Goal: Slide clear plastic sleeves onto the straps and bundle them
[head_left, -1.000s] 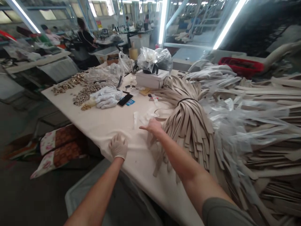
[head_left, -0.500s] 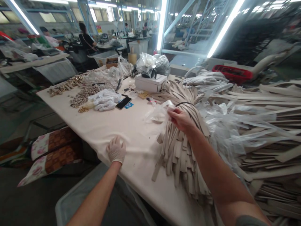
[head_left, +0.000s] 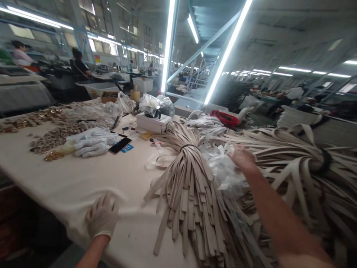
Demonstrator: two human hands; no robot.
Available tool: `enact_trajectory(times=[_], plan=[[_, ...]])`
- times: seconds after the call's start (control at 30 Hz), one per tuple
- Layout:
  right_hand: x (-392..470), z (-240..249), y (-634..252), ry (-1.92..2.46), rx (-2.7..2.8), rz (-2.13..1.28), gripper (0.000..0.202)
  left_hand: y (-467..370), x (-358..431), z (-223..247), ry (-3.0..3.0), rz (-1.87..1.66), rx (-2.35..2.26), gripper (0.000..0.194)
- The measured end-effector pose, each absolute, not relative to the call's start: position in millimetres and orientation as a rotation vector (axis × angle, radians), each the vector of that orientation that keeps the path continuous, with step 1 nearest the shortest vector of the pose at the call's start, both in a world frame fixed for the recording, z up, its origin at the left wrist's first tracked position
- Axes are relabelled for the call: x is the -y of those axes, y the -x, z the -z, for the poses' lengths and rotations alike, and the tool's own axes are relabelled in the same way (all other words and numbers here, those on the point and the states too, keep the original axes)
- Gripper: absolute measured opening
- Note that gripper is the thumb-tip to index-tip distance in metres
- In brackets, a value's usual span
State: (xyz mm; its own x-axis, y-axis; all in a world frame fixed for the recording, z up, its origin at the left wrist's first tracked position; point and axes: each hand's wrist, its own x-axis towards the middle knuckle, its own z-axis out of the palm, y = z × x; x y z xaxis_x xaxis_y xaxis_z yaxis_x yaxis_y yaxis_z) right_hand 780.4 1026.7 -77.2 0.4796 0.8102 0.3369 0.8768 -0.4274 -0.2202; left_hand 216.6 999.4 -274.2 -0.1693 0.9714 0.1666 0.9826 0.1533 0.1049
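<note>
My left hand, in a thin pale glove, lies flat on the cloth-covered table near its edge. Its fingers are spread and hold nothing. To the right, my bare right hand is over crumpled clear plastic. Motion smears its fingers, so I cannot make out whether they grip the plastic. Between my hands lies a bundle of long beige straps, bound by a dark tie, with the strap ends fanned toward me. Another beige strap bundle with a dark band lies right of my right hand.
White gloves, a phone and many small metal fittings lie on the left. A white box carries plastic bags. Behind are a red basket and a seated person.
My right hand has moved right, from the plastic beside the tied bundle to the plastic beyond it. My left hand still rests on the table. The view has swung right.
</note>
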Motion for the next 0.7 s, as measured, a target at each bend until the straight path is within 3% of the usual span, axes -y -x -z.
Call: enact_trajectory(times=[0.1, 0.2, 0.33, 0.5, 0.7], plan=[[-1055, 112, -694, 2.22, 1.707, 0.168, 0.044, -216, -1001, 272, 2.001, 0.263, 2.352, 0.047], [-1091, 151, -591, 1.893, 2.079, -0.088, 0.05, -218, -1001, 266, 2.017, 0.222, 2.365, 0.045], [-1114, 206, -499, 1.881, 2.387, -0.407, 0.066, -219, -1003, 266, 2.017, 0.227, 2.384, 0.043], [-1116, 246, -475, 1.982, 2.289, -0.533, 0.03, -218, -1003, 266, 2.035, 0.26, 2.396, 0.042], [-1099, 217, -500, 2.01, 2.0, -0.627, 0.028, -217, -1002, 266, 2.034, 0.284, 2.4, 0.043]])
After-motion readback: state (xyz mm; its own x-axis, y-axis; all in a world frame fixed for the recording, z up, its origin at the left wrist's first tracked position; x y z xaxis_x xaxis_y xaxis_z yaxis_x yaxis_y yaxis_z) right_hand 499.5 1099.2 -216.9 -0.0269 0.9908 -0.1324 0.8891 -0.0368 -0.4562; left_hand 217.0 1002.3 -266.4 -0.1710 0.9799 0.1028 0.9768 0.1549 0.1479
